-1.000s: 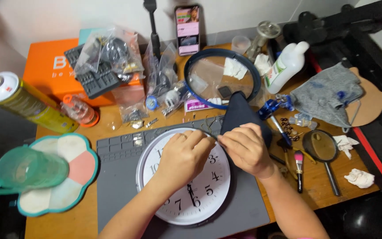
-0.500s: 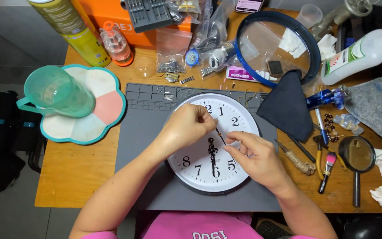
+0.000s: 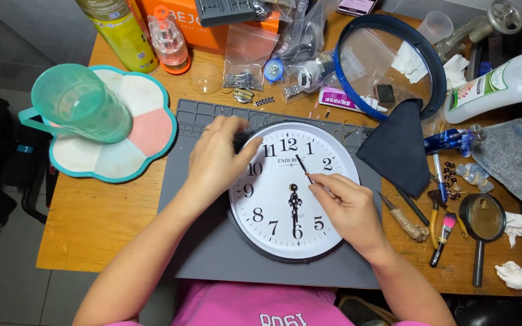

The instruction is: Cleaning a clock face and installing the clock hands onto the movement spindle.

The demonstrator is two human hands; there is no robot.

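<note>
From the head camera, a round white wall clock lies face up on a grey mat in the middle of the wooden counter. The left hand rests on the clock's upper left rim, fingers spread and curled over the edge beside the ten and eleven. The right hand lies on the clock's right half, thumb and forefinger pinched together on the thin black clock hand, which points up between the one and two. A second, ornate hand points down at the six. Right of the clock lies a dark cloth, with a small brush and a magnifying glass further right. Left of the clock, a green plastic jug stands on a flower-shaped tray.
</note>
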